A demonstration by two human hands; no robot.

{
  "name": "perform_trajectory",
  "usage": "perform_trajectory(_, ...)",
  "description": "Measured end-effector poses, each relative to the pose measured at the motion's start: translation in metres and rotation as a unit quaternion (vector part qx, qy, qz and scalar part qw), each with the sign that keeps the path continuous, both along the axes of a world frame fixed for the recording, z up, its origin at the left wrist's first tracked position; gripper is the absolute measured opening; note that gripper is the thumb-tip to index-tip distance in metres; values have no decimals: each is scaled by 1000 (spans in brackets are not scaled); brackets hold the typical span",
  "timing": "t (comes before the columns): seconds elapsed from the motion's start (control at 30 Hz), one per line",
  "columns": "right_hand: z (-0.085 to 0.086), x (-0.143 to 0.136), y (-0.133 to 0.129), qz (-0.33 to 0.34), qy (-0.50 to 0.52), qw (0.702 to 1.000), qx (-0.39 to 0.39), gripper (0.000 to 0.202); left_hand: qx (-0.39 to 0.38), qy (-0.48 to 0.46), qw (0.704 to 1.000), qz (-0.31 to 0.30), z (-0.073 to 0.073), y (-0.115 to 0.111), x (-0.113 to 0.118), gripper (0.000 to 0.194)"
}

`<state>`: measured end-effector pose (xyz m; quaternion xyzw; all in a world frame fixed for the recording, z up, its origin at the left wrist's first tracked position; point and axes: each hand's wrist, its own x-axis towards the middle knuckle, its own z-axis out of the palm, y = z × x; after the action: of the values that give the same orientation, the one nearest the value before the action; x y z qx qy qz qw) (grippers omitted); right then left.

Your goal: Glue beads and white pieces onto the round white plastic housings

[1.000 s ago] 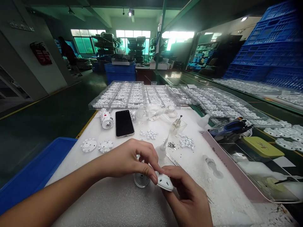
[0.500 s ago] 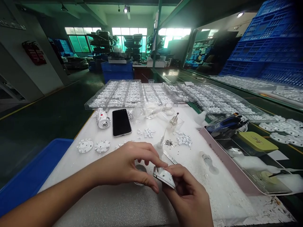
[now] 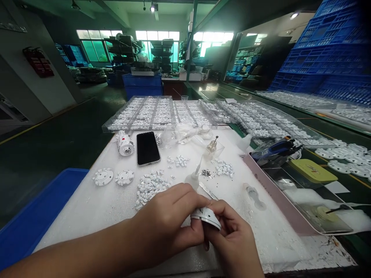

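Between my two hands, low in the middle of the view, is a white round plastic part (image 3: 207,217) with small dark holes, tilted on its edge. The fingers and thumb of my left hand (image 3: 176,220) close on its left side. My right hand (image 3: 232,227) grips its right side, thumb below and fingers behind. Just left of my left hand lies a pile of small white pieces (image 3: 152,188). A white squeeze bottle (image 3: 192,179) with a thin nozzle and metal tweezers (image 3: 207,190) lie beyond my hands, near tiny dark pieces (image 3: 206,173).
Two white discs (image 3: 103,177), a white cylinder (image 3: 125,144) and a black phone (image 3: 148,148) lie at the left. Clear trays of white parts (image 3: 145,114) line the back. A pink-edged bin (image 3: 272,197) stands right; a blue tray (image 3: 43,208) is at far left.
My left hand has moved right and down and closed on the white part, which has turned. The pile of small white pieces is now uncovered. The view has shifted slightly.
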<state>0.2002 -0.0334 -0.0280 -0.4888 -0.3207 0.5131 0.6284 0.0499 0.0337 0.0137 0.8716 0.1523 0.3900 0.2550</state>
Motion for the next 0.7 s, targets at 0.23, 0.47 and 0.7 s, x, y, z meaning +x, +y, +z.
perform_trajectory(0.23,-10,-4,-4,-21,-128,975,179,13,57,19,998,33,-3,-1,0,27)
perform_trajectory(0.47,-13,-9,-9,-164,-238,935,207,10,50,16,995,87,38,9,-22,23)
perform_trajectory(0.7,-6,-2,22,-141,-520,838,91,45,-504,97,842,168,57,-2,-76,14)
